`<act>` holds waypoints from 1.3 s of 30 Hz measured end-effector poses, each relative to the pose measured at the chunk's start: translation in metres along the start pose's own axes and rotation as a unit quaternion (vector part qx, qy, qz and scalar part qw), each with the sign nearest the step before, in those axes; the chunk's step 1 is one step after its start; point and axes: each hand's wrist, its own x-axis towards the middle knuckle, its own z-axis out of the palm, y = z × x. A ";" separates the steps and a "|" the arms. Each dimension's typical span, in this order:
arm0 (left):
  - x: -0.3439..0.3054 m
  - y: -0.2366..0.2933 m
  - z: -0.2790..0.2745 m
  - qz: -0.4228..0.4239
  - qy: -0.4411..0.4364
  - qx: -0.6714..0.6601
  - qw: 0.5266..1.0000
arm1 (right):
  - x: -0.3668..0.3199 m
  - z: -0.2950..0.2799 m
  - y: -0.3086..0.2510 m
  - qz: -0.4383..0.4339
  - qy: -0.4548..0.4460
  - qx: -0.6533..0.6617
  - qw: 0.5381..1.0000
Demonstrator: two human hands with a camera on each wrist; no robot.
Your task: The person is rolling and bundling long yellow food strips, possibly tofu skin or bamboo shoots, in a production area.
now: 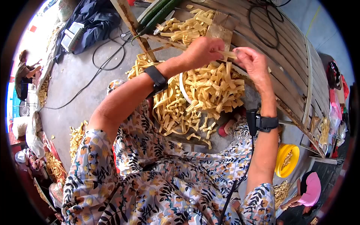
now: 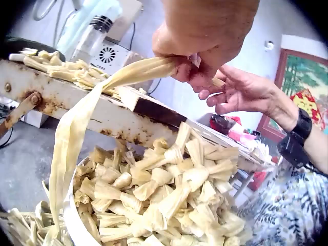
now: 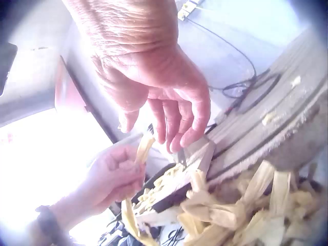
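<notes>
Strip [image 2: 77, 118] is pinched by the left hand [image 1: 204, 51], the right hand [image 3: 164, 77] is loosely open; a quick pull may catch the strip's tail [image 2: 60, 174] on the bowl [image 1: 182, 87]

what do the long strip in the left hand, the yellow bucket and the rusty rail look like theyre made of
Long strip: perhaps dried leaf or a food sheet; it looks thin, fairly matt and creased lengthwise. Yellow bucket: likely plastic, from its even colour and smooth rim. Rusty rail: apparently metal under worn pale paint, given the brown rust patches.
</notes>
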 end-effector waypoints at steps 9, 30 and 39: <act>-0.015 -0.007 -0.004 -0.045 -0.045 -0.122 0.991 | -0.012 0.002 0.010 -0.029 -0.054 0.036 0.998; -0.019 -0.017 -0.039 0.010 -0.195 -0.199 0.960 | -0.035 0.029 -0.018 0.113 -0.342 0.266 0.894; -0.011 0.003 -0.017 -0.022 -0.197 -0.554 0.809 | -0.034 0.014 -0.049 -0.053 -0.239 0.215 0.945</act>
